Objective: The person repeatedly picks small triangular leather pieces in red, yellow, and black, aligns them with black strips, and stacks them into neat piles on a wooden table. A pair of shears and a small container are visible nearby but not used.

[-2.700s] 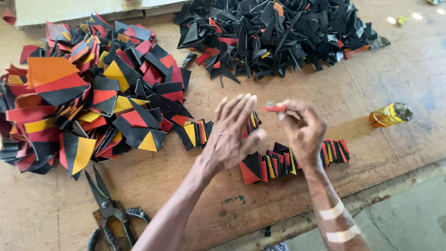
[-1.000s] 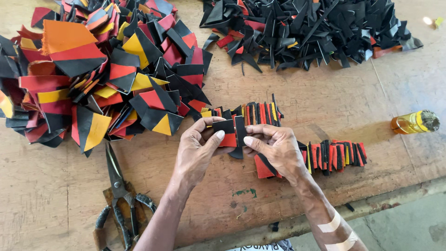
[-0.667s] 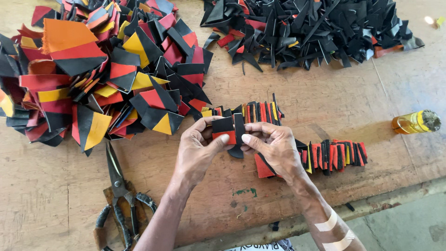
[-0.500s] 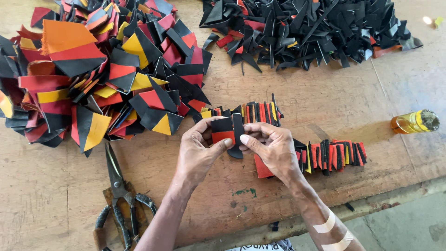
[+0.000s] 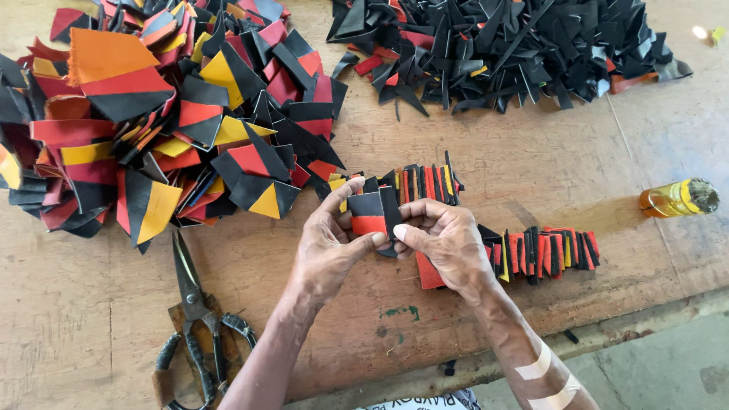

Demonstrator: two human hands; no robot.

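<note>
The wooden table [image 5: 531, 182] took up nearly the whole view, and everything else sat in relation to the small folded piece [image 5: 373, 215], black above and red below, that the person pinched over the middle of it. Up and to the left of that piece sprawled the big heap of red, orange, yellow and black cut shapes [image 5: 152, 129]; up and to the right lay the mostly black pile of offcuts [image 5: 501, 45]. Just behind the piece stood a short row of folded pieces on edge [image 5: 414, 182], and to its lower right a second row [image 5: 543, 250], partly behind the wrist. Heavy scissors [image 5: 194, 319] lay down to the left, near the table's front edge. Well off to the right rested a small yellow bottle on its side [image 5: 676, 197].

The left hand [image 5: 330, 250] and right hand [image 5: 448, 247] were both closed on the piece, thumbs and forefingers meeting at its lower edge, the other fingers curled.

As I saw it, the grip was only a fingertip pinch, so the fold could spring open or the layers slide out of line. The right wrist hung close to the nearer row, and a careless shift might have toppled it. The bottle, lying down, looked free to roll.
</note>
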